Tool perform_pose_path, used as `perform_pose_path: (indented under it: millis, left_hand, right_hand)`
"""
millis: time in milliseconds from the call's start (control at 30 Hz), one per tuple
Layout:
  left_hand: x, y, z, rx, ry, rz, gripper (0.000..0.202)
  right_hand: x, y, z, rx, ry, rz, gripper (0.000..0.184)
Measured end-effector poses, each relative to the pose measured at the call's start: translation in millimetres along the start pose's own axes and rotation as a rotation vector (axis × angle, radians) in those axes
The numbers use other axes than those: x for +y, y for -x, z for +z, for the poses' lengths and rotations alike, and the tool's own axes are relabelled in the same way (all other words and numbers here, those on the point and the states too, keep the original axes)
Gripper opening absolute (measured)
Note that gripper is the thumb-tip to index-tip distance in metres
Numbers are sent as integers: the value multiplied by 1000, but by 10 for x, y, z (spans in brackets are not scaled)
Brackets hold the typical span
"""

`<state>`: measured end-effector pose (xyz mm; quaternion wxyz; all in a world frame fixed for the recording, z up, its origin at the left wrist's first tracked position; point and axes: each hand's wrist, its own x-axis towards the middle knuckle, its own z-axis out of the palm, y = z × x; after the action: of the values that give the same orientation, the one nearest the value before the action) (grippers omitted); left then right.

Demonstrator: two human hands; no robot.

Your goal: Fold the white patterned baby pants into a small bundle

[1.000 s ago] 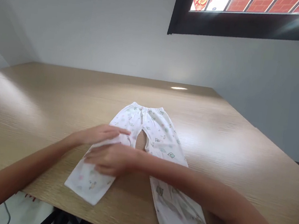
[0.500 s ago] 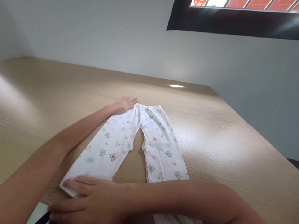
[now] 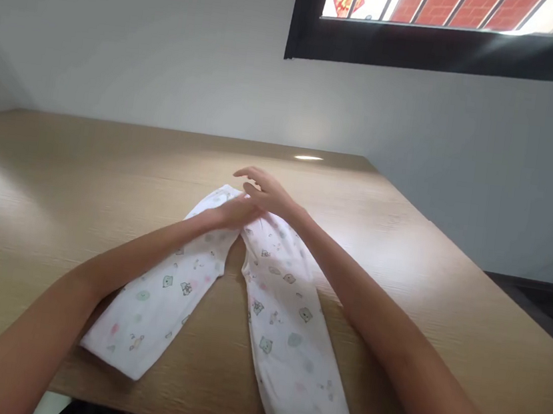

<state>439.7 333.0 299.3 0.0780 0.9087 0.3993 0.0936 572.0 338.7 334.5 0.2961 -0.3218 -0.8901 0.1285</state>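
A pair of white child's pants (image 3: 287,322) with small green, pink and grey animal prints lies flat on the table, legs spread toward me and waistband at the far end. My left hand (image 3: 238,213) rests on the pants just below the waistband, its fingers partly hidden by the other hand; what shows of it looks flat and open. Over the waistband, my right hand (image 3: 269,193) is open, with its fingers stretched to the left and nothing in them. It overlaps my left hand in view; whether the two touch I cannot tell.
The pale wooden table (image 3: 108,180) runs back to a grey-white wall (image 3: 176,40). A dark-framed window (image 3: 377,45) with bars is set in the wall at upper right. Some dark and white items, hard to make out, show below the table's front edge at lower left.
My right hand has moved from the left leg's hem up to the waist. My left hand has shifted right, from beside the waistband onto the pants' middle. The camera view has shifted slightly.
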Motion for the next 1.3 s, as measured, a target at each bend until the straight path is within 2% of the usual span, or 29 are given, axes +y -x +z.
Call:
perform_pose_path:
  millis: [100, 133, 200, 300, 367, 433, 500, 600, 667, 733, 833, 900, 1033, 1100, 1167, 1300]
  left_hand:
    - [361, -28, 128, -77, 11, 248, 46]
    - [467, -14, 180, -99, 2, 314, 47]
    - [684, 96, 281, -132, -10, 350, 56]
    - [1055, 505, 388, -204, 41, 393, 70]
    - [1294, 860, 425, -230, 76, 598, 72]
    - [1466, 1147, 446, -162, 53, 715, 60]
    - [1555, 1285, 457, -107, 26, 785, 54]
    - [1602, 1237, 445, -82, 45, 790, 53]
    - [1647, 1142, 421, -50, 30, 749, 49]
    - [1725, 1065, 389, -28, -41, 710, 37]
    - [1859, 1014, 349, -106, -126, 684, 22]
    - [1919, 1012, 343, -162, -138, 651, 18]
    - [1952, 1063, 332, -86, -81, 486, 14]
    - [1957, 1122, 247, -59, -22, 342, 17]
    - [1954, 1212, 72, -59, 30, 133, 18]
    - [1818, 1532, -376, -130, 73, -474, 16]
  right_hand:
    - [495, 130, 55, -190, 191, 148, 38]
    - [589, 178, 104, -242, 246, 174, 40]
    - [700, 245, 206, -282, 337, 211, 41]
    - [806, 252, 277, -240, 385, 273, 40]
    - [905, 226, 248, -165, 395, 340, 42]
    - [1023, 205, 186, -83, 406, 396, 44]
    - [1124, 197, 126, -47, 408, 398, 42]
    - [1186, 192, 91, -44, 383, 361, 38]
    - [1165, 189, 97, -30, 359, 366, 36]
    - [1116, 189, 92, 2, 334, 401, 34]
    - [1032, 200, -3, 2, 261, 463, 29]
    - [984, 214, -127, -79, 171, 506, 27]
    - [895, 247, -368, -258, -34, 598, 31]
    - [844, 248, -421, -269, -139, 623, 32]
    - [784, 220, -421, -236, -250, 642, 27]
    - [622, 63, -291, -78, -480, 631, 13]
